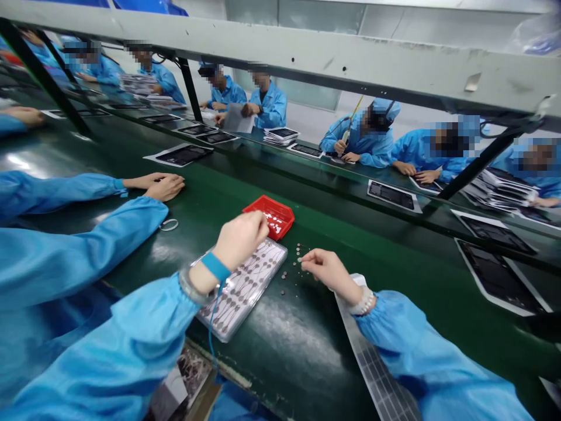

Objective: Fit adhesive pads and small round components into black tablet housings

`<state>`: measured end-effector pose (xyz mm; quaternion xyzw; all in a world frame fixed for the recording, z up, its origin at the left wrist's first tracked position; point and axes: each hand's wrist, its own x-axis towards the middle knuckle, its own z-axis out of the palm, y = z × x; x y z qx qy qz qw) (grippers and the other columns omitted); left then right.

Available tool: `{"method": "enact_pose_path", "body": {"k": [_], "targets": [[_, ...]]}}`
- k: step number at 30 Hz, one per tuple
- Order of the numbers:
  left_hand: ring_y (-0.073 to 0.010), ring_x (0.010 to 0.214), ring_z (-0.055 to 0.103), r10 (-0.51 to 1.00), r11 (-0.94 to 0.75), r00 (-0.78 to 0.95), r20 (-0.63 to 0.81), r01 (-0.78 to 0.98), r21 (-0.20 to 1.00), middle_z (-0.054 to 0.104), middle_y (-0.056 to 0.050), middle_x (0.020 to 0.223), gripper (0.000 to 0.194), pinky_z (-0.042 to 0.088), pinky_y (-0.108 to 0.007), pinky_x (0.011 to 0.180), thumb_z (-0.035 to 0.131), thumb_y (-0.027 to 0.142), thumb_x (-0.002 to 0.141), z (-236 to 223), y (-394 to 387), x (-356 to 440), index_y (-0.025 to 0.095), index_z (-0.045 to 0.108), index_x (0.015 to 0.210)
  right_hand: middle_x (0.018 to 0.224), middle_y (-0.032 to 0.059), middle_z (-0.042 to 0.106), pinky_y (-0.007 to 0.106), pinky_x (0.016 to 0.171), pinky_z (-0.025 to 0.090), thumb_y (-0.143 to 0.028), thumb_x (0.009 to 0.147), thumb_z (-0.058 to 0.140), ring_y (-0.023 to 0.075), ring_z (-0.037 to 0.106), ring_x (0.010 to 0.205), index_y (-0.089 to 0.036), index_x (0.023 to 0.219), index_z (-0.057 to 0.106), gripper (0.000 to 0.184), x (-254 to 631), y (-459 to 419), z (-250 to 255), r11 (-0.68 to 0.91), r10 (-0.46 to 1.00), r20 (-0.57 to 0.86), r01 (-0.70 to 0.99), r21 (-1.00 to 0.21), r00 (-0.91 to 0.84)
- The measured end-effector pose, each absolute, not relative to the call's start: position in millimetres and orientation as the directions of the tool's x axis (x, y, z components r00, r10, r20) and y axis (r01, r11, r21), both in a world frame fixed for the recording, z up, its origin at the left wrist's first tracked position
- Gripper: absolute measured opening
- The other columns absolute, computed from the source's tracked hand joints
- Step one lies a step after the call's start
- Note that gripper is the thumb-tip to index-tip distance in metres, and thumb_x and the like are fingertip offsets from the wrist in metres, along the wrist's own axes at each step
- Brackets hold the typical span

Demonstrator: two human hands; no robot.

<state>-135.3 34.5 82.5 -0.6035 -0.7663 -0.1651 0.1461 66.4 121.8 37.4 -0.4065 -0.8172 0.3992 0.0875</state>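
Observation:
My left hand (243, 238) is closed, fingertips together, above the far end of a clear plastic tray (224, 338). Its fingers hide whatever they may hold. Rows of small round grey parts with thin leads (245, 285) lie in the tray on a pale backing. My right hand (325, 270) pinches thumb and forefinger together just above the green bench. At those fingertips is a small pale disc (300, 259); I cannot tell whether it is gripped or lies on the bench. Several loose grey discs (284, 274) are scattered between the hands.
A red bin (283, 217) with small white pieces stands beyond my left hand. A strip sheet with dark squares (380, 374) lies under my right forearm. A co-worker's hands (164, 186) rest at the left. Black panels on white sheets (499, 278) line the bench; a shelf beam (307, 55) crosses overhead.

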Motion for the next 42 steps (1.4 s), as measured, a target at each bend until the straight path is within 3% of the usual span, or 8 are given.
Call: {"method": "enact_pose_path", "body": {"k": [4, 9, 15, 24, 28, 36, 39, 42], "targets": [[-0.0225, 0.081, 0.065, 0.901, 0.328, -0.321, 0.292, 0.944, 0.028, 0.067, -0.009, 0.083, 0.019, 0.049, -0.034, 0.070, 0.046, 0.022, 0.092, 85.1, 80.9, -161.7, 0.012, 0.062, 0.086, 0.077, 0.0013, 0.070, 0.022, 0.062, 0.041, -0.017, 0.075, 0.060, 0.0138, 0.062, 0.071, -0.019, 0.076, 0.068, 0.009, 78.3, 146.1, 34.9, 0.449, 0.745, -0.216, 0.714, -0.537, -0.631], [-0.0192, 0.093, 0.061, 0.924, 0.324, -0.307, 0.228, 0.945, -0.039, 0.063, -0.005, 0.100, 0.023, 0.049, -0.041, 0.084, 0.057, 0.034, 0.091, 62.2, 101.2, -172.1, 0.013, 0.061, 0.099, 0.086, 0.0045, 0.071, 0.026, 0.064, 0.039, -0.024, 0.082, 0.056, 0.0196, 0.064, 0.082, -0.022, 0.079, 0.070, 0.015, 69.3, 146.5, 23.7, 0.507, 0.776, -0.218, 0.791, -0.342, -0.591], [-0.0286, 0.100, 0.057, 0.927, 0.226, -0.198, 0.317, 0.973, -0.053, 0.063, -0.017, 0.110, 0.031, 0.042, -0.041, 0.082, 0.039, 0.018, 0.091, 62.5, 68.9, -174.0, 0.010, 0.059, 0.114, 0.094, 0.0044, 0.072, 0.025, 0.064, 0.040, -0.026, 0.086, 0.049, 0.0184, 0.065, 0.085, -0.024, 0.090, 0.070, 0.021, 58.5, 138.5, 15.7, 0.544, 0.771, -0.210, 0.794, -0.271, -0.601], [-0.0202, 0.089, 0.061, 0.978, -0.008, -0.002, 0.207, 0.999, 0.046, 0.069, -0.004, 0.092, 0.017, 0.041, -0.031, 0.077, 0.049, 0.021, 0.089, 55.1, -15.0, -171.0, 0.020, 0.066, 0.091, 0.107, 0.0071, 0.067, 0.028, 0.073, 0.042, -0.023, 0.088, 0.048, 0.0202, 0.063, 0.094, -0.021, 0.096, 0.069, 0.022, 64.0, 132.4, 20.6, 0.636, 0.726, -0.159, 0.741, -0.217, -0.669], [-0.0151, 0.084, 0.063, 0.986, -0.054, 0.035, 0.163, 0.992, 0.112, 0.069, 0.001, 0.086, 0.012, 0.042, -0.026, 0.077, 0.054, 0.022, 0.088, 50.6, -31.0, -158.3, 0.022, 0.066, 0.084, 0.105, 0.0044, 0.067, 0.027, 0.073, 0.042, -0.025, 0.090, 0.047, 0.0192, 0.063, 0.094, -0.022, 0.096, 0.067, 0.022, 66.1, 121.2, 39.1, 0.675, 0.692, -0.109, 0.693, -0.252, -0.714], [-0.0226, 0.073, 0.062, 0.985, 0.033, -0.048, 0.164, 0.995, 0.098, 0.066, -0.007, 0.071, 0.012, 0.043, -0.033, 0.071, 0.062, 0.020, 0.080, 33.6, -26.0, -148.6, 0.016, 0.062, 0.069, 0.095, 0.0029, 0.068, 0.027, 0.074, 0.042, -0.028, 0.091, 0.047, 0.0167, 0.063, 0.084, -0.023, 0.090, 0.067, 0.021, 73.4, 73.0, 68.7, 0.742, 0.572, 0.014, 0.510, -0.435, -0.820], [-0.0222, 0.070, 0.061, 0.979, 0.041, -0.067, 0.193, 0.990, 0.135, 0.064, -0.007, 0.069, 0.015, 0.044, -0.033, 0.070, 0.057, 0.016, 0.081, 33.2, -27.1, -149.1, 0.016, 0.060, 0.066, 0.090, 0.0032, 0.069, 0.027, 0.075, 0.042, -0.025, 0.089, 0.049, 0.0172, 0.062, 0.084, -0.022, 0.084, 0.067, 0.020, 72.2, 71.2, 61.5, 0.704, 0.524, -0.014, 0.442, -0.556, -0.852], [-0.0215, 0.072, 0.060, 0.958, 0.062, -0.119, 0.263, 0.975, 0.215, 0.063, -0.006, 0.071, 0.017, 0.044, -0.033, 0.070, 0.052, 0.020, 0.086, 41.2, -31.2, -144.5, 0.017, 0.059, 0.071, 0.077, 0.0019, 0.067, 0.025, 0.065, 0.042, -0.029, 0.086, 0.052, 0.0147, 0.060, 0.070, -0.019, 0.075, 0.067, 0.021, 62.3, 72.4, 48.2, 0.550, 0.488, -0.073, 0.372, -0.748, -0.870]]}}
